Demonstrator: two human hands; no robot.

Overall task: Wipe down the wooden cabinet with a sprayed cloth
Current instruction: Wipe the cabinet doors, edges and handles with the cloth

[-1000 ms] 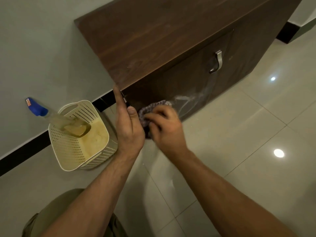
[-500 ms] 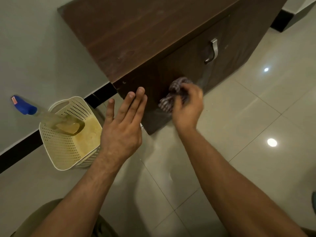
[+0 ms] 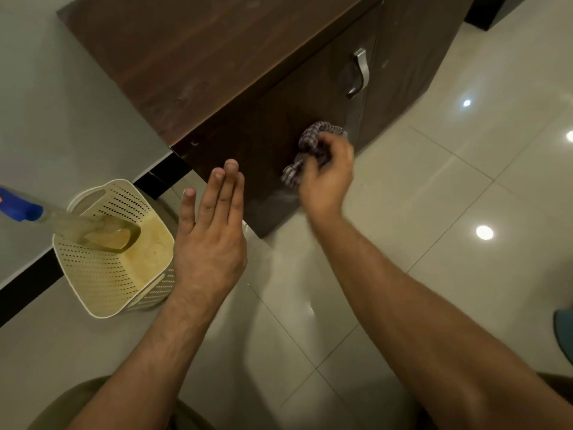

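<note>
Against the dark cabinet door (image 3: 279,125), right hand (image 3: 327,175) grips a bunched checked cloth (image 3: 310,147); left hand (image 3: 210,240) hovers flat, fingers straight.

A plain pale wall (image 3: 62,103) meets the floor (image 3: 434,243) along a black skirting strip (image 3: 24,290). A dark wooden cabinet (image 3: 217,57) stands against the wall. The floor is large glossy cream tiles with thin joints, and it shows bright spots (image 3: 484,233) of reflected light. A perforated cream basket (image 3: 102,283) stands near the wall.

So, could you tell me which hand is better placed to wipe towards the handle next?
Probably the right hand: it grips the cloth against the cabinet front below the handle; the left hand is bare.
</note>
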